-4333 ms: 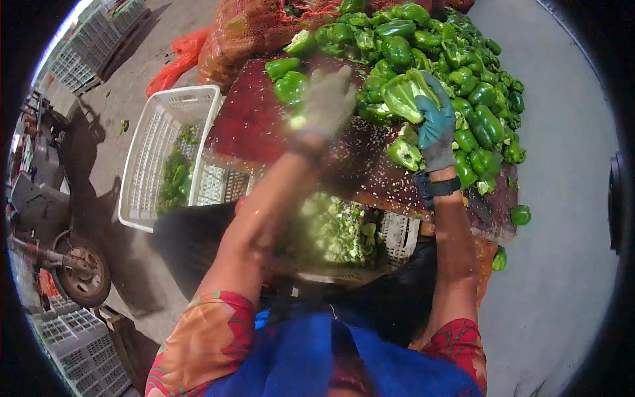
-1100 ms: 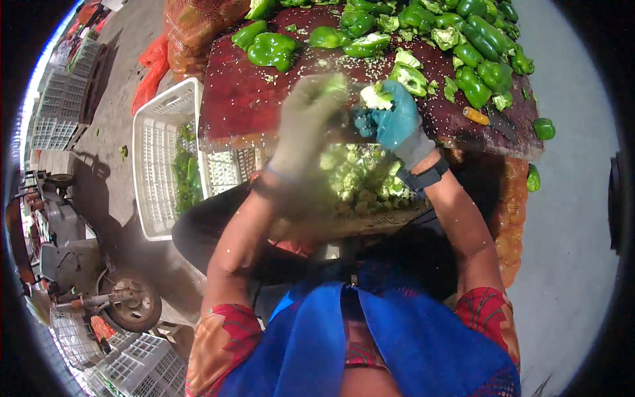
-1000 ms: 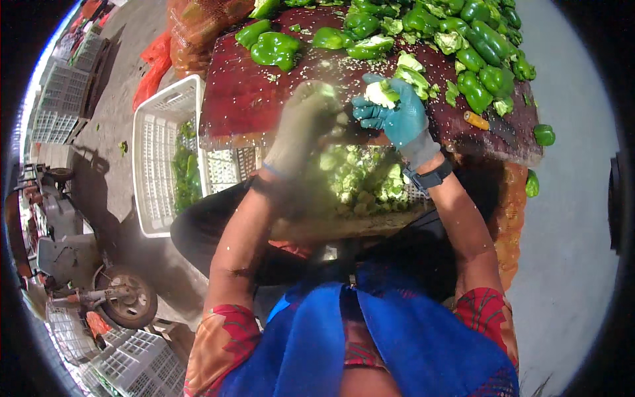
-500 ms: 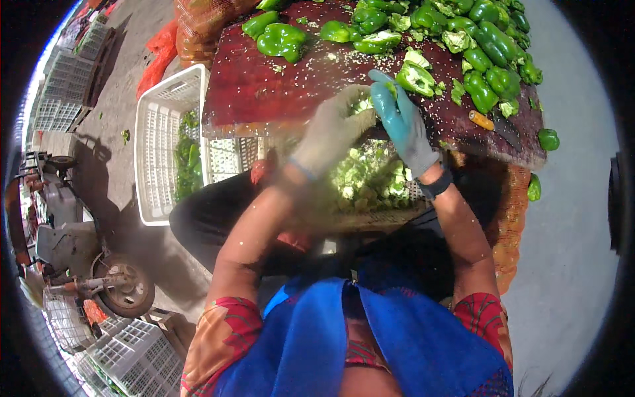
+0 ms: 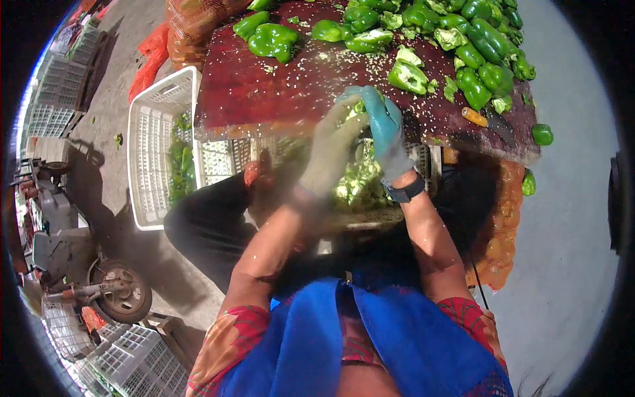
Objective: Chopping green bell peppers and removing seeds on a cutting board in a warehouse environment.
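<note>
My left hand [image 5: 334, 140], in a pale cloth glove, is closed around a piece of green bell pepper [image 5: 358, 108], most of which the fingers hide. From the other side my right hand [image 5: 386, 129], in a grey glove with teal coating, presses its bent fingers over the same piece. Both are raised at the near edge of a dark red tabletop [image 5: 258, 92]. Below them sits a crate of pale green pepper scraps [image 5: 360, 178]. A cut-open bell pepper [image 5: 407, 77] lies just beyond my right hand.
Green bell peppers [image 5: 486, 40] are heaped at the far right. A knife with an orange handle [image 5: 474, 118] rests near the right edge. To the left stands a white plastic crate [image 5: 147, 162] with green pieces inside. A parked motorbike [image 5: 66, 251] and orange mesh sacks [image 5: 503, 231] are around me.
My two hands have drawn together around the pepper piece. The right hand's fingers, stretched out before, now curl over it. The whole view has shifted slightly.
</note>
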The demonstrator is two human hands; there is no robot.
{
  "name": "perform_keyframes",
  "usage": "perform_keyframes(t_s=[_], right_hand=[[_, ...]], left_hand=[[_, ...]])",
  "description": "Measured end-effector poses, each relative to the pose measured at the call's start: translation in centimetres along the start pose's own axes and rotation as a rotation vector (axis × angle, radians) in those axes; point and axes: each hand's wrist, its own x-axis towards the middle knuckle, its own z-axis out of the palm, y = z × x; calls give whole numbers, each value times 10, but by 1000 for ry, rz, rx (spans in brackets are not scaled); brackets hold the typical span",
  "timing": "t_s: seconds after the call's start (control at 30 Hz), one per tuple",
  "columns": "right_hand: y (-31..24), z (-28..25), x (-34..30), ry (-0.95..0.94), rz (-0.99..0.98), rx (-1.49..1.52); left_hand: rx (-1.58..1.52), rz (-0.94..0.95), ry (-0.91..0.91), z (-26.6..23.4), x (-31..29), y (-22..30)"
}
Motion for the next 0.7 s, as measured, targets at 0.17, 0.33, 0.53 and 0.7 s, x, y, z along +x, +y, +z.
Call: perform_keyframes(t_s=[0.17,0.33,0.53,0.7], right_hand=[[77,-24,4,39,-76,54],[5,-26,6,-44,414,888],[12,-49,15,-167,332,699],[11,-30,-1,-189,-294,-446]], left_hand=[[-202,-142,-93,-10,4,-9],[168,-123,-409,-36,-7,-6],[1038,133,-280,-57,3,-6],[81,-144,-289,-11,-5,11]])
